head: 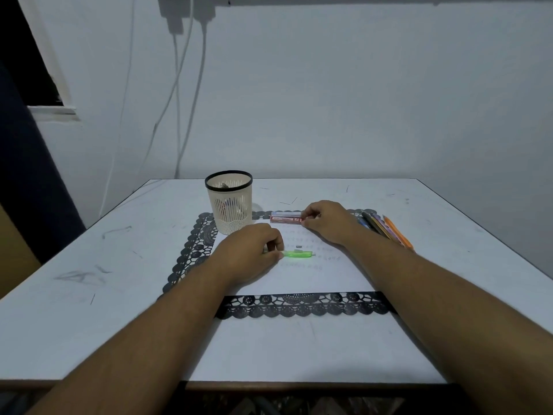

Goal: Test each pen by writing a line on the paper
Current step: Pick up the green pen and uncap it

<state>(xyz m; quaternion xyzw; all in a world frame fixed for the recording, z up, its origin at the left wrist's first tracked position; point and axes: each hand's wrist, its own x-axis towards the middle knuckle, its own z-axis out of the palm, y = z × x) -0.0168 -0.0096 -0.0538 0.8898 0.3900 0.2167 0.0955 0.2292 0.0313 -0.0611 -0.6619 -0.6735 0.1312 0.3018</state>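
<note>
A white sheet of paper [299,277] with faint written lines lies on a black lace mat [302,305]. A green pen [299,254] lies across the paper; my left hand [248,253] pinches its left end with curled fingers. My right hand [326,221] grips the right end of a red and silver box [284,218] at the paper's far edge. A small grey cap [298,246] sits on the paper between my hands. Several pens and pencils [386,227] lie in a row at the right of the mat.
A cream mesh pen holder [230,205] with a black rim stands at the mat's far left corner, a few items inside. The white table [89,265] is scuffed with pen marks. White cables [185,100] hang down the wall behind.
</note>
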